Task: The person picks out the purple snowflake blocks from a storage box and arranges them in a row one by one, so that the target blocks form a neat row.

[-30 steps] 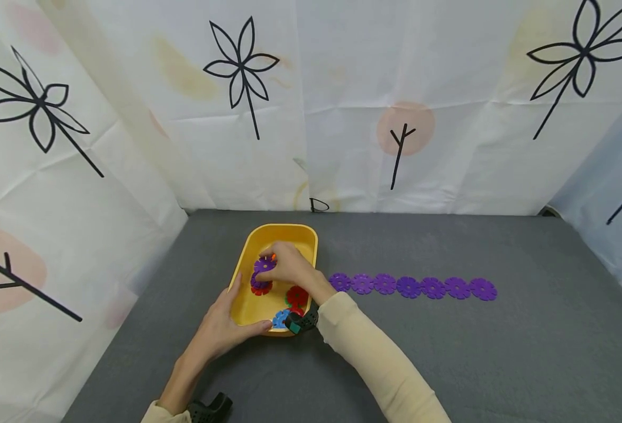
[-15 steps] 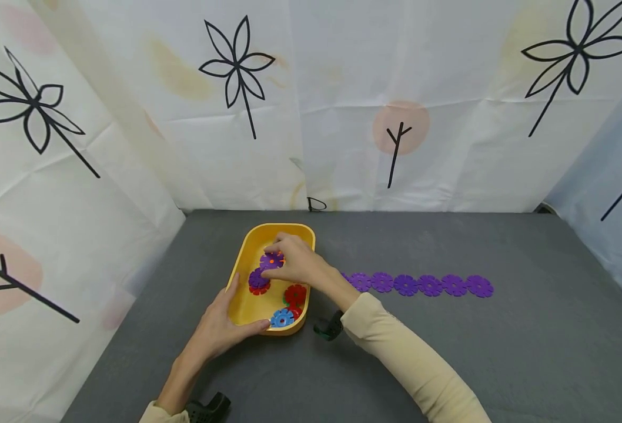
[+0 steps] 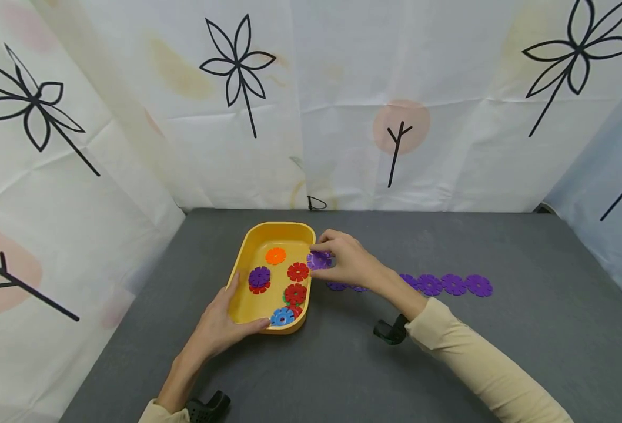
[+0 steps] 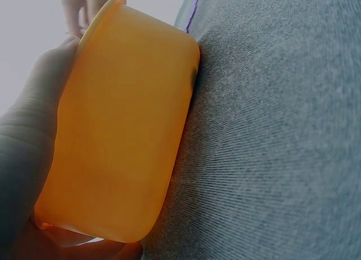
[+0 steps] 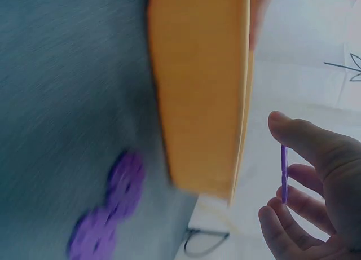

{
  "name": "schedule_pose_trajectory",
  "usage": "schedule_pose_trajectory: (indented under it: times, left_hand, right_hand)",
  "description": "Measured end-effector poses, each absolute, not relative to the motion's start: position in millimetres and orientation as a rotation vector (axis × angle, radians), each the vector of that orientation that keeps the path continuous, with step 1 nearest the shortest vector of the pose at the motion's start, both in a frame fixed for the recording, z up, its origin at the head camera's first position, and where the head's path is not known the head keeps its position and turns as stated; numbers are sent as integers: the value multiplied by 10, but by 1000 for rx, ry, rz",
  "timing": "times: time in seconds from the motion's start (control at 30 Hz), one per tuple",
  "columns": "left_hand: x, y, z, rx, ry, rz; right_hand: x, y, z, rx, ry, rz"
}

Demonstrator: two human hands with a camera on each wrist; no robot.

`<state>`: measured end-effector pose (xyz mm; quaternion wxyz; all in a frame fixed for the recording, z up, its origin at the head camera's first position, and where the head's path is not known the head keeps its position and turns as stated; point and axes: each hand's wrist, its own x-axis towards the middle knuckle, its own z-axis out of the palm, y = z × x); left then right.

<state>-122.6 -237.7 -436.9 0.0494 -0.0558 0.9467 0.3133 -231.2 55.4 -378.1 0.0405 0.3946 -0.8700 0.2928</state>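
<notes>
My right hand [image 3: 350, 261] pinches a purple flower-shaped disc [image 3: 319, 260] between thumb and fingers, over the right rim of the yellow tray [image 3: 284, 234]. In the right wrist view that disc [image 5: 284, 172] appears edge-on. My left hand [image 3: 221, 326] grips the tray's near left corner, thumb along the front and fingers along the left side. Inside the tray lie an orange disc [image 3: 276, 255], a purple disc [image 3: 260, 276] on a red one, more red discs [image 3: 297, 271] and a blue disc [image 3: 282, 316].
A row of linked purple discs [image 3: 454, 285] runs rightward on the grey table [image 3: 395, 364], partly hidden behind my right hand and forearm. A white patterned cloth [image 3: 343, 70] encloses the back and sides.
My right hand has lifted a purple disc out of the tray and moved right with it, uncovering the orange disc and a red one. My left hand stays on the tray.
</notes>
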Motion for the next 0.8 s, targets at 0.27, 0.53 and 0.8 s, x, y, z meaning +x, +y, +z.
schedule_pose_trajectory:
  times: [0.27,0.53,0.8]
  left_hand:
    - [-1224,-2382,-4368,-188,2882,956]
    - [-1223,-2375,-4371,-188,2879,962]
    - [-1218,-2367,-4364,-194,2881,964]
  right_hand:
    - [-2316,1365,-3897,1086,-2672,752]
    - [-2285,2260,-4041,896,-2725,697]
    - [-2260,2955,-4133,732,-2855,607]
